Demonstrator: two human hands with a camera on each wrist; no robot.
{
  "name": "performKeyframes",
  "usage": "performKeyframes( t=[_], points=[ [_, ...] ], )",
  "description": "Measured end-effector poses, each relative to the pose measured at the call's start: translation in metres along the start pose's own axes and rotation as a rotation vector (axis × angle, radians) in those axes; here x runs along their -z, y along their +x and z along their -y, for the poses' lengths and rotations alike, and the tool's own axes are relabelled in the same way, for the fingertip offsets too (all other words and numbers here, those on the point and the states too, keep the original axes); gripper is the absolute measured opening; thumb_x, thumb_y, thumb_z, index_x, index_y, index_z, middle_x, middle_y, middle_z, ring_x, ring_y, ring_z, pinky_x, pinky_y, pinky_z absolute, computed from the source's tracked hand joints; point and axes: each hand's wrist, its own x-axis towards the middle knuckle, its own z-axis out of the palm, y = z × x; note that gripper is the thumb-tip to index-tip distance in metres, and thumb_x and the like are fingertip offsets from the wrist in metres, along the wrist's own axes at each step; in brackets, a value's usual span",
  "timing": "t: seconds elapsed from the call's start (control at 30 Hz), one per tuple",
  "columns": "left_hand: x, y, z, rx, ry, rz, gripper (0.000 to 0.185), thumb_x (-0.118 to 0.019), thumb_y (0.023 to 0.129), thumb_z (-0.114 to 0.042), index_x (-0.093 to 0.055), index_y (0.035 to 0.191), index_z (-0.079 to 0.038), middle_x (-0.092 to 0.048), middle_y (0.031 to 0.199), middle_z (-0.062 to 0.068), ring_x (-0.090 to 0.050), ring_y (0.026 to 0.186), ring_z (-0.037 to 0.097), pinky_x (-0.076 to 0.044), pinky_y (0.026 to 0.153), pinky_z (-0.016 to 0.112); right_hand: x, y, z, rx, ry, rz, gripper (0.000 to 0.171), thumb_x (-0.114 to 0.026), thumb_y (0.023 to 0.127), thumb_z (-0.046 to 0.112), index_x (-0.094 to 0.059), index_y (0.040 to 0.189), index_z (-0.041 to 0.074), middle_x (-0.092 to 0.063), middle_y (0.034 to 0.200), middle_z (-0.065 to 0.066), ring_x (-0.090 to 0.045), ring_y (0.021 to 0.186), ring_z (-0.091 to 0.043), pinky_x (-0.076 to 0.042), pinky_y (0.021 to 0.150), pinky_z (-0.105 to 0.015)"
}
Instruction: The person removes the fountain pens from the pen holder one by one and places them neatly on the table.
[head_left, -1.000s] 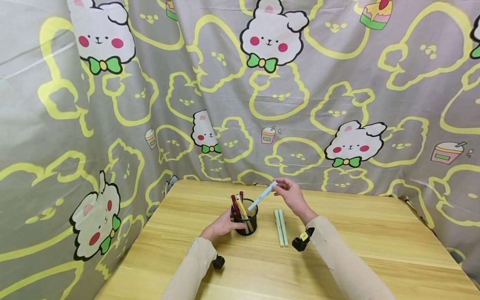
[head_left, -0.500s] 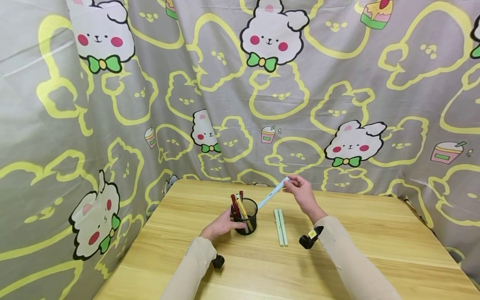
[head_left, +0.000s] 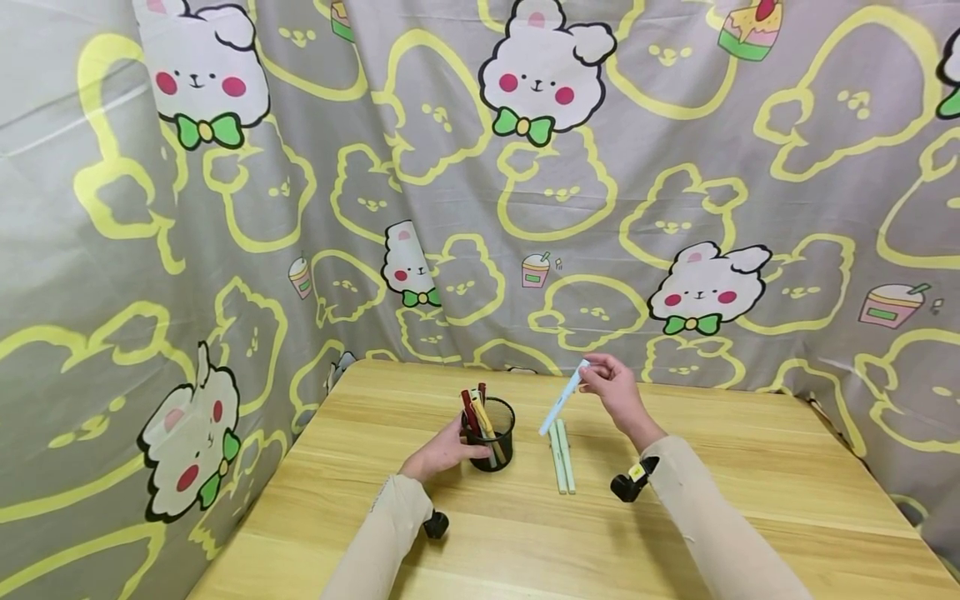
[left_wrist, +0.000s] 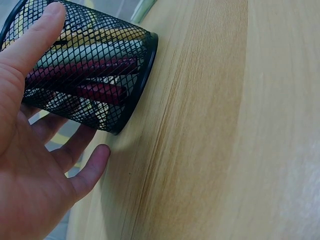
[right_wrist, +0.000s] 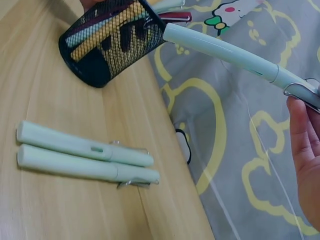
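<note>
While the right hand pinches one end of a pale blue pen between fingertips, the pen hangs slanted in the air just right of the black mesh pen holder — held by its clip end, so the smooth slim barrel points down toward two pale green pens. Those lie side by side on the wooden worktop, right of the holder. The left hand cups the holder's wire wall with loosely curved fingers, seemingly to steady it — red and yellow pens stand inside. A cartoon-rabbit cloth hangs behind the holder.
</note>
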Motion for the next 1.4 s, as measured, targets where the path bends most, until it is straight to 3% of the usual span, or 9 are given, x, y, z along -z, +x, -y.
performKeyframes(
  t=[0.13, 0.43, 0.7, 0.9, 1.13, 1.4],
  points=[
    [0.000, 0.000, 0.000, -0.006, -0.007, -0.002, 0.089, -0.074, 0.083, -0.016, -0.016, 0.151, -0.008, -0.046, 0.134, 0.016, -0.042, 0.123, 0.038, -0.034, 0.100, 0.052, 0.005, -0.001, -0.004, -0.008, -0.013, -0.001, 0.025, -0.063, 0.091, 0.005, -0.055, 0.114, -0.001, -0.066, 0.081, 0.005, -0.064, 0.075, -0.009, -0.054, 0.068, -0.027],
    [-0.001, -0.001, -0.001, -0.002, 0.006, 0.005, 0.089, -0.074, 0.083, -0.017, -0.017, 0.151, -0.011, -0.049, 0.130, 0.014, -0.044, 0.121, 0.036, -0.035, 0.099, 0.051, 0.014, -0.004, -0.009, -0.041, -0.070, -0.014, 0.028, -0.062, 0.091, 0.005, -0.051, 0.115, -0.006, -0.066, 0.080, 0.004, -0.064, 0.075, -0.010, -0.054, 0.068, -0.028],
    [-0.001, -0.001, 0.000, 0.010, -0.002, 0.000, 0.090, -0.075, 0.083, -0.017, -0.016, 0.151, -0.010, -0.048, 0.133, 0.015, -0.042, 0.124, 0.037, -0.035, 0.100, 0.051, 0.021, -0.006, -0.011, -0.041, -0.140, 0.030, 0.033, -0.061, 0.092, 0.005, -0.049, 0.117, -0.013, -0.066, 0.083, -0.001, -0.064, 0.072, -0.011, -0.054, 0.066, -0.029],
    [-0.001, -0.001, 0.000, 0.004, -0.006, -0.002, 0.090, -0.074, 0.083, -0.015, -0.015, 0.151, -0.010, -0.048, 0.133, 0.017, -0.041, 0.124, 0.039, -0.034, 0.100, 0.053, 0.027, -0.008, -0.013, -0.058, -0.189, 0.070, 0.035, -0.061, 0.092, 0.007, -0.050, 0.118, -0.014, -0.066, 0.086, -0.007, -0.063, 0.069, -0.012, -0.054, 0.065, -0.032],
    [0.000, 0.000, 0.000, -0.002, 0.000, 0.001, 0.090, -0.074, 0.084, -0.016, -0.015, 0.152, -0.011, -0.047, 0.134, 0.016, -0.042, 0.124, 0.038, -0.034, 0.099, 0.052, 0.030, -0.010, -0.018, -0.086, -0.230, 0.104, 0.032, -0.062, 0.092, 0.007, -0.052, 0.116, -0.012, -0.065, 0.083, -0.005, -0.062, 0.070, -0.012, -0.053, 0.063, -0.029],
    [0.000, 0.000, -0.001, 0.003, 0.012, 0.003, 0.091, -0.074, 0.083, -0.019, -0.014, 0.152, -0.011, -0.046, 0.134, 0.016, -0.042, 0.123, 0.038, -0.034, 0.099, 0.052, 0.033, -0.012, -0.024, -0.144, -0.300, 0.163, 0.029, -0.061, 0.092, 0.008, -0.054, 0.115, -0.010, -0.065, 0.083, -0.009, -0.061, 0.070, -0.015, -0.053, 0.071, -0.044]
  ],
)
